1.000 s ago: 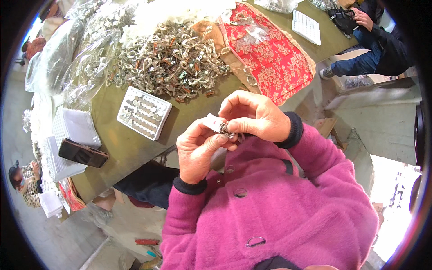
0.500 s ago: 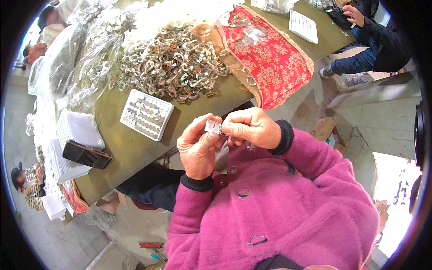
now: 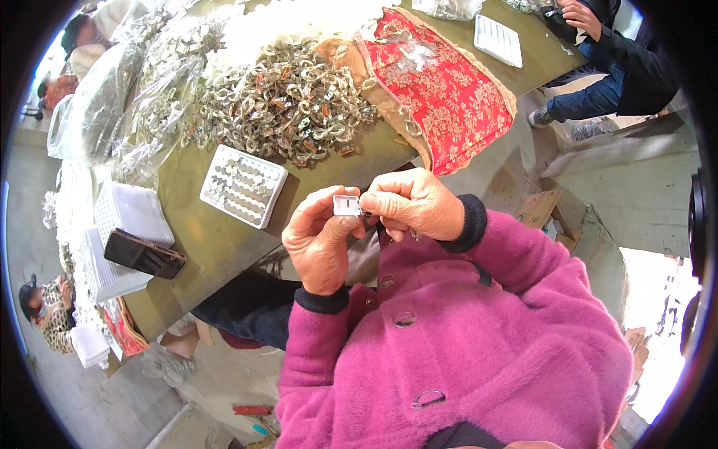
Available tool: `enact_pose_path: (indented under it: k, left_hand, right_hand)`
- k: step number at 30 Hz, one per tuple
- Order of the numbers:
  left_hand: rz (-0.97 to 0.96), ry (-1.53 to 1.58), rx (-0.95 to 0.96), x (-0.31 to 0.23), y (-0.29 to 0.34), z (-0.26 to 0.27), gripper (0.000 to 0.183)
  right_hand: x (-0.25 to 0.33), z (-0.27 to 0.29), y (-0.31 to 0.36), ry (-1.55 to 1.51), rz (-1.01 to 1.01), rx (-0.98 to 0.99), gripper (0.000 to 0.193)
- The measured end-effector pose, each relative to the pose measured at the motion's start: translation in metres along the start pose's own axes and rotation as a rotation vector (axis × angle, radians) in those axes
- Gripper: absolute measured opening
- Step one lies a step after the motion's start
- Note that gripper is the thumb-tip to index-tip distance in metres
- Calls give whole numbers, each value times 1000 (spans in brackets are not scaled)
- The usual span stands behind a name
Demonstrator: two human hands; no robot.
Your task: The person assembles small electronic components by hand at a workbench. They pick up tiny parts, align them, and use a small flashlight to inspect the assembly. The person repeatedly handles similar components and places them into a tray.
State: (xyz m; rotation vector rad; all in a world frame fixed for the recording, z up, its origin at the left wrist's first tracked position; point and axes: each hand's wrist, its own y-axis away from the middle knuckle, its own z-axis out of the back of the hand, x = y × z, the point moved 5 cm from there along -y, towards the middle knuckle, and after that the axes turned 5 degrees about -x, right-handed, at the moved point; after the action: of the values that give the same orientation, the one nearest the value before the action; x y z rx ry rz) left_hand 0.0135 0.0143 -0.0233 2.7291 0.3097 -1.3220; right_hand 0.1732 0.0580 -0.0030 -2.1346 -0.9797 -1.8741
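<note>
Head view gives me both hands of the wearer, close together and raised about the near edge of the tabletop (image 3: 194, 266). Left hand (image 3: 318, 243) is narrow: its thumb and fingers hold a white piece (image 3: 346, 205), small and rectangular, with a dark slot on its upper face. Right hand (image 3: 422, 206) is also narrow, and I see it pinching a small dark part (image 3: 366, 214) at the right end of this piece; the fingers hide most of its shape from me.

Beside the hands, near that same edge, there stands a white tray (image 3: 275, 193) with rows of round discs (image 3: 238, 179). Farther in lies a pile of looped cords (image 3: 299, 105), and right of it a red flowered cloth (image 3: 456, 105) reaches the near edge. Toward the left corner I notice a dark phone (image 3: 146, 254) lying over stacked white trays (image 3: 138, 209). Close to the right end is a second tray (image 3: 497, 41), well apart from my wearer.
</note>
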Motion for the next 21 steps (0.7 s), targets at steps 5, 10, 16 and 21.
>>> enact_pose_path:
  k: [5, 10, 16, 21]
  left_hand:
    - [-42, -70, 18, 0, 1, 3, 33]
    - [-257, -500, 238, -23, -1, -5, 30]
    - [-343, -673, 276, -31, -4, -14, 28]
    - [-335, -764, 236, -29, -4, -16, 29]
  right_hand:
    - [7, -7, 2, 289, 411, -156, 31]
    - [-2, 2, -3, -8, -43, 31, 35]
    - [-3, 6, -3, -257, -257, 183, 31]
    - [8, 15, 1, 37, -86, 151, 21]
